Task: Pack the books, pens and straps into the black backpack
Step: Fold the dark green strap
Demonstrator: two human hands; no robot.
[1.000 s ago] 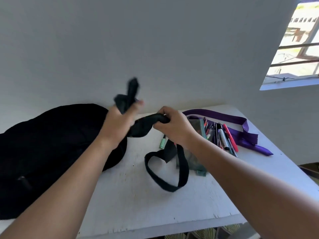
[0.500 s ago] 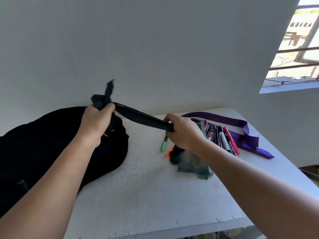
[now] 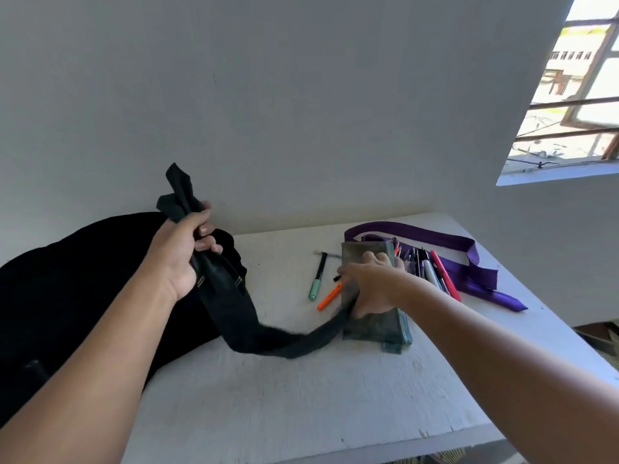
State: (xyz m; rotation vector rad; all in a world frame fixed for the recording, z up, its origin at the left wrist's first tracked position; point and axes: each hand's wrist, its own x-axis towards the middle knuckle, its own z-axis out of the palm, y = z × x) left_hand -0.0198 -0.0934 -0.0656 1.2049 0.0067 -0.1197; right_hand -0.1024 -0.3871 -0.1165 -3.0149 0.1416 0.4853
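Observation:
The black backpack point(image 3: 83, 296) lies on its side at the left of the white table point(image 3: 301, 406). Over the backpack's right end, my left hand point(image 3: 186, 252) grips a bunched black strap point(image 3: 241, 316). The strap sags onto the table and runs right, where its end disappears under the heel of my right hand point(image 3: 371, 286). My right hand rests on a grey-green zip pouch point(image 3: 375, 328), fingers curled over it and thumb at its left edge. A green pen point(image 3: 315, 289), an orange pen point(image 3: 330, 298) and a bundle of pens point(image 3: 433, 272) lie around it. A purple strap point(image 3: 469, 279) lies behind them.
A plain wall stands right behind the table. A barred window point(image 3: 576, 105) is at the upper right. The table's front edge point(image 3: 335, 453) is close below my arms, and its right edge falls away past the purple strap.
My left hand has stayed near the backpack's end holding the strap. My right hand has dropped from holding the strap taut onto the pouch, and the strap has gone slack on the table.

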